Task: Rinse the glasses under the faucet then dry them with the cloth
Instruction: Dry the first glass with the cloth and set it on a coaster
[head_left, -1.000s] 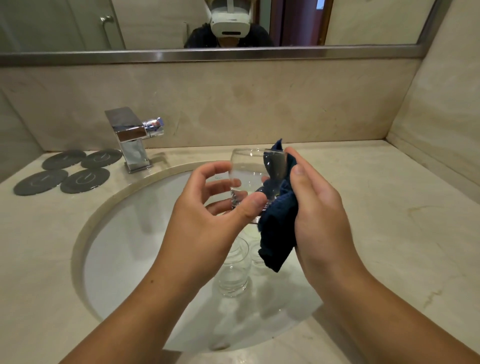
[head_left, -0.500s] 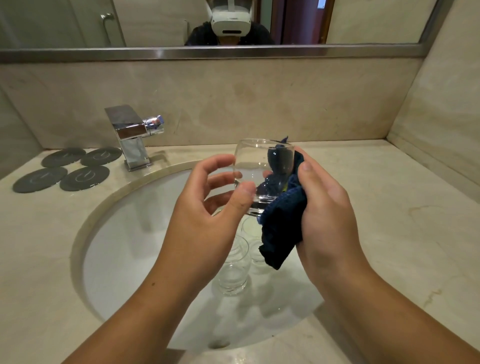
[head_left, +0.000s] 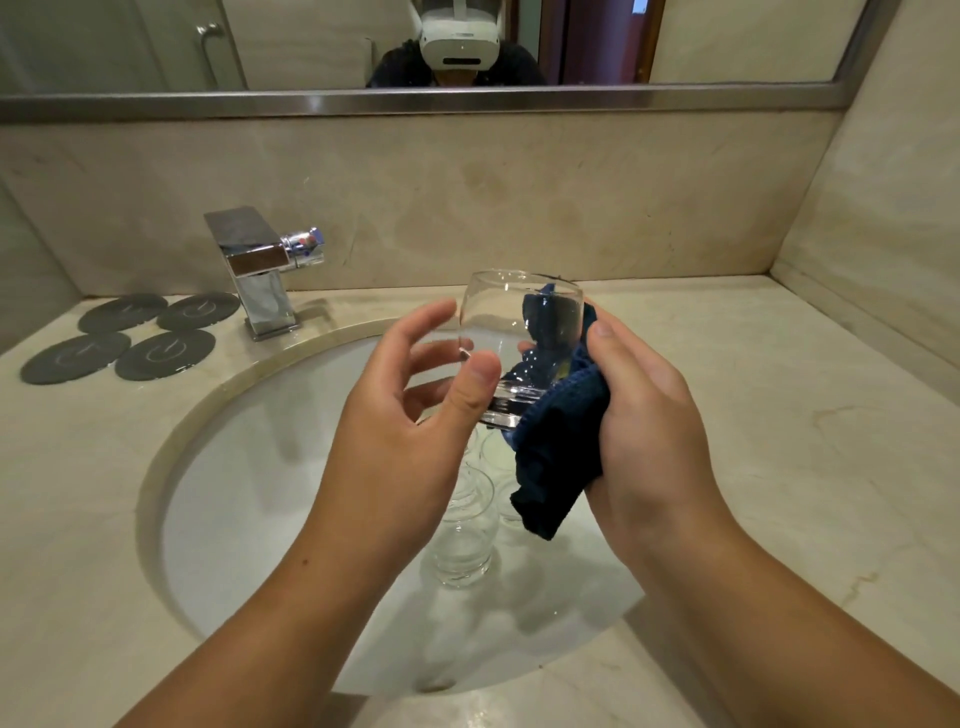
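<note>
Above the sink (head_left: 218, 467), left hand (head_left: 395, 441) pinches the glass (head_left: 498, 322) while right hand (head_left: 649, 415) grips the cloth (head_left: 556, 467) against it.

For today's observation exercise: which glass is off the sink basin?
The glass gripped by the left hand, blue cloth pressed against it; the other glasses stand in the sink below.

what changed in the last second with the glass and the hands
The glass rose slightly; the left hand rose with it, fingers spreading while the thumb kept its grip near the base. The right hand kept the cloth tucked into the glass. The other glasses, faucet and coasters stayed put.
</note>
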